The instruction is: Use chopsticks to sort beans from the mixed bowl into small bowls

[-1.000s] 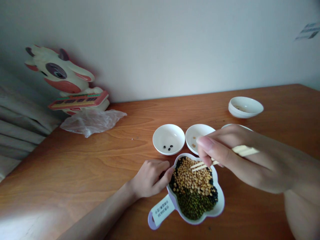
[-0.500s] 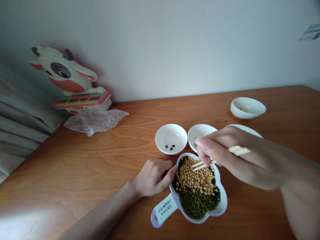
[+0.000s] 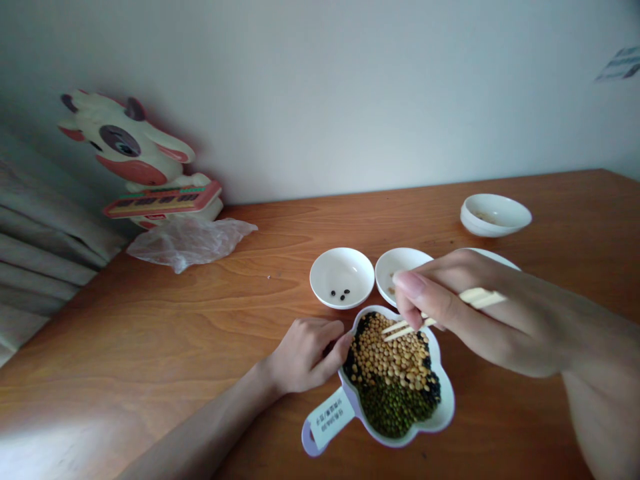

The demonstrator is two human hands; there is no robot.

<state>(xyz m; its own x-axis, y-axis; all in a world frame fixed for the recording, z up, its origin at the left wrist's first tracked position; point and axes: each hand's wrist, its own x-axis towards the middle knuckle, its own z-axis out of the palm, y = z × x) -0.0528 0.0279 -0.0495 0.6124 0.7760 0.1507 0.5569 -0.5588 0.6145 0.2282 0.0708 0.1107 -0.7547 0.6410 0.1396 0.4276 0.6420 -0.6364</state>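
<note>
Beans [image 3: 391, 360] fill the dish [image 3: 447, 408], a white flower shape with a purple handle [image 3: 307, 443] and a paper label [image 3: 327, 419] on the side nearest the person. Yellow beans [image 3: 387, 353] lie at the far end of the dish, green beans [image 3: 393, 408] lie near the handle, and black beans [image 3: 433, 390] line the edge.

The left hand [image 3: 305, 357] sits just left of the dish with its fingers curled. Its thumb [image 3: 345, 347] touches the rim, but it is hard to tell if the hand is gripping. The right hand [image 3: 450, 313] is over the dish and pinches two chopsticks [image 3: 480, 298]. The sticks are close together, with their tips just above the yellow beans. No one can tell if a bean is between them.

The beans look small, hard and light, so they may roll and slip. The very tips of the sticks seem best for taking one. The light-looking dish is best held by its rim or handle.

Just behind the dish, one bowl [image 3: 342, 270] holds three black beans, and the next bowl [image 3: 400, 267] holds a few yellow beans. A third bowl [image 3: 493, 256] is mostly hidden by the right hand. Farther behind and to the right of the dish is another bowl [image 3: 495, 215]. Far to the left of the dish, on the wooden table [image 3: 150, 333], are a plastic bag [image 3: 190, 243] and a toy cow [image 3: 125, 147].
</note>
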